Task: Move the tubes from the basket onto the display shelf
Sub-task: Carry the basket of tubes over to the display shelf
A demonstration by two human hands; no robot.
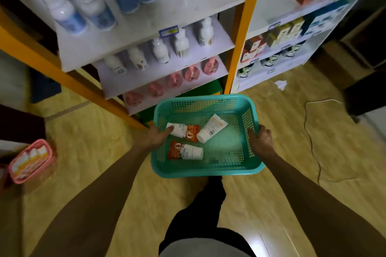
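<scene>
My left hand [155,136] gripped the left rim of the teal basket [208,171], fingers curled over the wall and touching the cap end of the nearest tube [182,130]. My right hand [261,140] clamped the right rim, fingers inside, thumb outside. Three tubes lay loose on the basket floor: that one, a second tube [186,152] below it, and a white tube [212,128] angled beside them. I judged them light, soft-walled and slick; best pinched across the firm shoulder near the cap. The display shelf [163,81] stood just beyond the basket.
</scene>
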